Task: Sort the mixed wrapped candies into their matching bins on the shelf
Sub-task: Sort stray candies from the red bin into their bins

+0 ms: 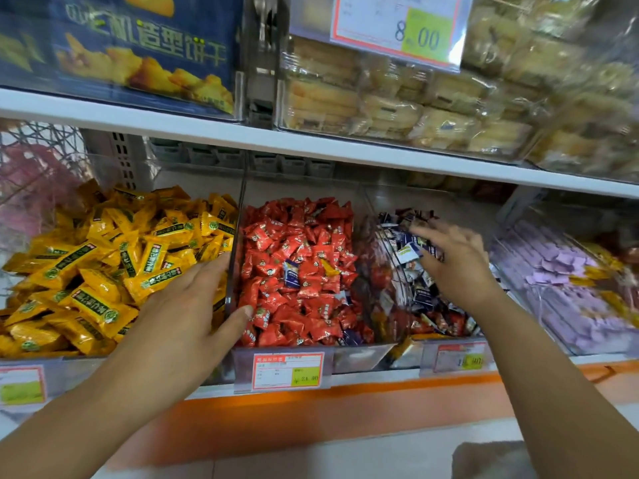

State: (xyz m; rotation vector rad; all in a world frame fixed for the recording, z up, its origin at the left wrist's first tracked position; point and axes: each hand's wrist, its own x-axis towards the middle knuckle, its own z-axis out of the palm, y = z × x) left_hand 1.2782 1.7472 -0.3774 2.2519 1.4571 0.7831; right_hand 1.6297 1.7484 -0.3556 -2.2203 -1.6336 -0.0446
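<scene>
Nearby, stray blue candy (pixel 290 274) among red candies (pixel 311 305) — left hand (pixel 179 316) flat on divider (pixel 235 243), right hand (pixel 456 261) pinching wrapped candy (pixel 409 253).

My right grip (pixel 456 267) is blurred (whether it pinches the pale candy (pixel 409 252) I cannot tell). The purple bin (pixel 532 305) runs off the right edge; small print on the price tag (pixel 288 371) is unreadable.

Yellow candies (pixel 103 271) are heaping in the left bin (pixel 83 364) at the shelf's front edge. Red candies (pixel 304 299) are filling the middle bin (pixel 363 356), with one blue-and-white candy (pixel 291 274) and one stray yellow candy (pixel 330 269) lying on top. Dark blue-and-white candies (pixel 422 295) are piling up in the third bin (pixel 387 257), and purple candies (pixel 560 278) are lying towards the shelf's right end.
</scene>
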